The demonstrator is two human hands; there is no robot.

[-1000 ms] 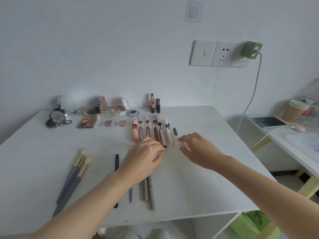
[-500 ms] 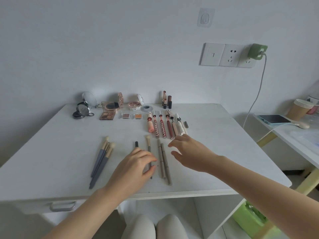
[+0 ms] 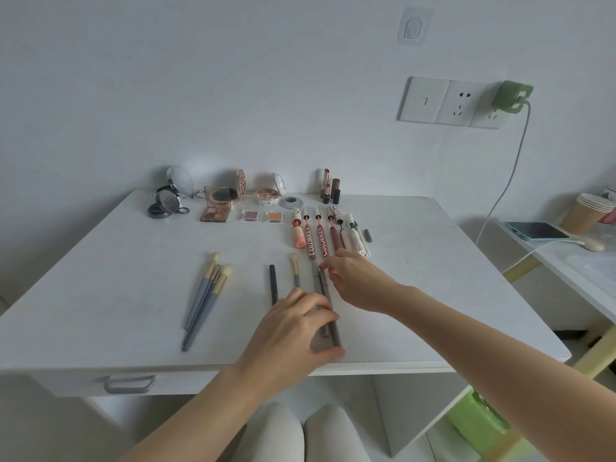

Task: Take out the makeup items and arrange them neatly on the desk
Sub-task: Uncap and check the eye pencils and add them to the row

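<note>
The pencils (image 3: 328, 305) lie near the counter (image 3: 433, 295) front edge, centre. Left hand (image 3: 293, 331) fingers curl onto their near ends; right hand (image 3: 358, 281) fingers seem to touch the far tips. Light, stiff, prone to rolling; best held mid-shaft.

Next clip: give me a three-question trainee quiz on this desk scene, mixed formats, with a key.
1. True or false: the grey-handled brushes lie left of the black pencil.
2. What are the left hand and right hand both touching? A) the brown pencils B) the mirror C) the phone
3. Fill in: the lipsticks stand upright at the desk's ____ edge.

Key: 1 true; 2 A; 3 far.
</note>
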